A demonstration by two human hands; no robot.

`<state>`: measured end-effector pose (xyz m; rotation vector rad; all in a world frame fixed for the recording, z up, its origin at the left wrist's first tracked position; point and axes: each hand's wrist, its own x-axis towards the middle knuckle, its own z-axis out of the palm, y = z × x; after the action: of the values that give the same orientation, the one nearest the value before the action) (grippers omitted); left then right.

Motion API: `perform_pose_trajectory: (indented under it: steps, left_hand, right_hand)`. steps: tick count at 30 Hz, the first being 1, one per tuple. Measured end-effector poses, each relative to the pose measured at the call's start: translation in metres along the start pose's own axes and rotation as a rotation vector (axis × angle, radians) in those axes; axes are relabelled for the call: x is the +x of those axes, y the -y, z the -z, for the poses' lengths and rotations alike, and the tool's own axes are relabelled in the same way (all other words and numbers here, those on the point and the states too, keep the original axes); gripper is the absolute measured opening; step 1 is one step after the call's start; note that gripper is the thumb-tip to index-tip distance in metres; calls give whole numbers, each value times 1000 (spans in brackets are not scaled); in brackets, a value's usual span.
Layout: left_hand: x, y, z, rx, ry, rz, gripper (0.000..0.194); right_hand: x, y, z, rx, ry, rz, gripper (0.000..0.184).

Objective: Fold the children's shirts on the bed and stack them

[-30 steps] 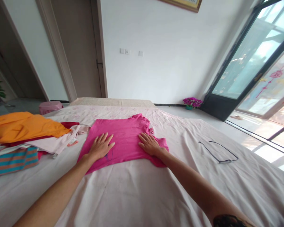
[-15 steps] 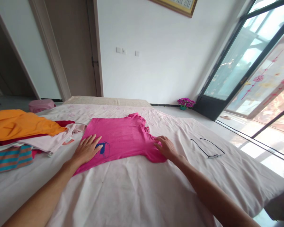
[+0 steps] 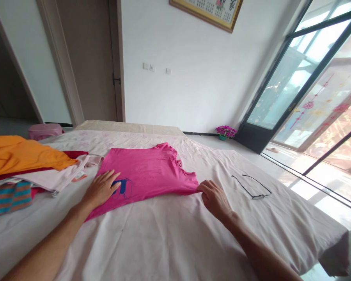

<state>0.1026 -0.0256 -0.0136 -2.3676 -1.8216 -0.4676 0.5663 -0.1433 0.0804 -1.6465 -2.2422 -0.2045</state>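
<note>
A bright pink shirt (image 3: 148, 171) lies flat on the pale pink bed sheet (image 3: 169, 234), with a small blue print near its lower left. My left hand (image 3: 101, 188) rests flat on the shirt's left side, fingers stretched out over the print. My right hand (image 3: 214, 198) is at the shirt's right sleeve edge, fingers curled and pinching the tip of the fabric.
A pile of clothes (image 3: 26, 168) with an orange garment on top sits at the left. Dark-rimmed glasses (image 3: 251, 186) lie on the sheet to the right. A pink stool (image 3: 45, 130), a door, a flower pot (image 3: 224, 132) and glass doors stand beyond the bed.
Both hands slid outward from the shirt's middle: the left toward its left edge, the right off to the sleeve tip, where its fingers closed on the fabric.
</note>
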Motion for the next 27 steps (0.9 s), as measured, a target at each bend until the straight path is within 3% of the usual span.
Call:
perform_pose_trajectory:
  steps: [3, 6, 10, 13, 15, 18, 21, 25, 27]
  left_hand:
    - [0, 2, -3, -8, -18, -4, 56]
    - [0, 3, -4, -9, -23, -10, 56]
    - [0, 3, -4, -12, -31, -12, 55]
    - [0, 3, -3, -18, -41, -11, 54]
    - [0, 3, -4, -23, -41, -12, 54]
    - [0, 3, -4, -31, -42, -12, 55]
    - [0, 3, -3, -40, -48, -13, 54]
    - [1, 4, -4, -55, -58, -19, 54]
    - [1, 6, -5, -56, -56, -24, 54]
  right_hand:
    - [-3, -2, 4, 153, 92, 92, 40]
    - [-3, -11, 3, 377, 280, 31, 45]
    - [14, -38, -7, 563, 349, -339, 40]
    - [35, -56, -18, 460, 360, -608, 27]
    - [48, -60, -25, 355, 369, -669, 34]
    - [60, -56, -34, 217, 318, -645, 37]
    - [65, -49, -43, 180, 261, -592, 24]
    - [72, -37, -48, 316, 53, -610, 19]
    - [76, -25, -46, 406, -60, -530, 19]
